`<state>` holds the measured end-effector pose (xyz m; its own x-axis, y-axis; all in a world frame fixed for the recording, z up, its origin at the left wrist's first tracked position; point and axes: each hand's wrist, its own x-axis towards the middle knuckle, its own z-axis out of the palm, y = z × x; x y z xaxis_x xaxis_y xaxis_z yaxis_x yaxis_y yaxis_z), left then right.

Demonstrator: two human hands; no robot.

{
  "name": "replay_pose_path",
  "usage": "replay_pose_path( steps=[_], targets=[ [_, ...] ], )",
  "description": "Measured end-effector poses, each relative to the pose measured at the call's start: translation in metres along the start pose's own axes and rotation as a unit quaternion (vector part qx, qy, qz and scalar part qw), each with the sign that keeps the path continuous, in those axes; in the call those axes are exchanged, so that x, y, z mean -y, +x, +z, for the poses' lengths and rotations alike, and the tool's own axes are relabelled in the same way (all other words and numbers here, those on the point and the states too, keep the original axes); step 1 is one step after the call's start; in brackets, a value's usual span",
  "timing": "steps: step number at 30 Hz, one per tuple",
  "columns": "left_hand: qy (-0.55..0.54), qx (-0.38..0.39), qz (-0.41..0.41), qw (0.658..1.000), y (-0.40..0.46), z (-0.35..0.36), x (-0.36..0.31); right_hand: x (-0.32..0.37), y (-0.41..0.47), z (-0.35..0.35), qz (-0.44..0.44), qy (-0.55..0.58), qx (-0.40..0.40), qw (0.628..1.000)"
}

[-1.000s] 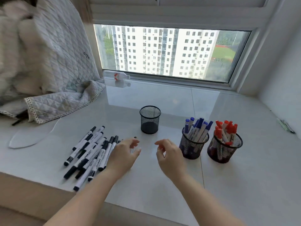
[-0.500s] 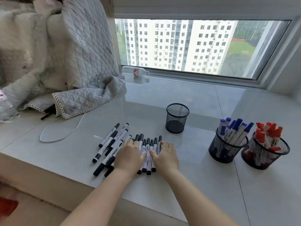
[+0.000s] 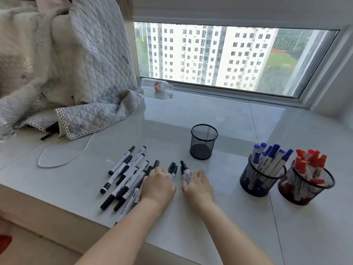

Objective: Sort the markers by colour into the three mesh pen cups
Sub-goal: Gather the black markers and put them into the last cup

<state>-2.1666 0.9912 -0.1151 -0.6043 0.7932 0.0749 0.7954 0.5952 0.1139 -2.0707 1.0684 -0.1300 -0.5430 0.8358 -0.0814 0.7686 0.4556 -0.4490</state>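
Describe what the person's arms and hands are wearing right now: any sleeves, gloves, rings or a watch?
Both forearms are bare up to the frame's lower edge: no sleeve shows. The left hand and right hand wear no gloves. No watch or bracelet shows at either wrist, and no ring on the visible fingers, though the fingertips are partly hidden.

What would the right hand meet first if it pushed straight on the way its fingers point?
The right hand points away and slightly left, already on a black-capped marker. Beyond that marker lies bare sill, then probably the empty mesh cup, though it may pass just left of it.
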Motion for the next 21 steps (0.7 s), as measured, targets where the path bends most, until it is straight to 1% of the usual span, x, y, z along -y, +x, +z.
replay_pose_path(
  steps=[5, 11, 13, 15, 17, 19, 21],
  targets=[
    [-0.005, 0.016, -0.016, 1.0, -0.001, 0.004, -0.015, -0.015, -0.001, -0.017, 0.025, -0.008, 0.029, 0.999],
    [-0.043, 0.025, -0.05, 0.997, -0.001, 0.005, -0.029, -0.028, -0.008, -0.026, 0.042, -0.052, 0.017, 0.998],
    [-0.068, 0.033, -0.06, 0.995, 0.0, 0.003, -0.031, -0.031, -0.009, -0.029, 0.045, -0.046, 0.018, 0.998],
    [-0.098, 0.033, -0.072, 0.992, 0.001, 0.001, -0.032, -0.035, -0.009, -0.037, 0.067, -0.002, 0.019, 0.998],
    [-0.132, 0.024, -0.089, 0.987, 0.003, 0.001, -0.03, -0.037, -0.007, -0.048, 0.091, 0.068, 0.015, 0.993],
    [-0.167, 0.01, -0.104, 0.98, 0.005, 0.003, -0.026, -0.036, -0.003, -0.058, 0.082, 0.134, -0.006, 0.988],
    [-0.188, 0.0, -0.113, 0.976, 0.008, 0.006, -0.024, -0.031, 0.004, -0.069, 0.048, 0.207, -0.04, 0.976]
  ],
)
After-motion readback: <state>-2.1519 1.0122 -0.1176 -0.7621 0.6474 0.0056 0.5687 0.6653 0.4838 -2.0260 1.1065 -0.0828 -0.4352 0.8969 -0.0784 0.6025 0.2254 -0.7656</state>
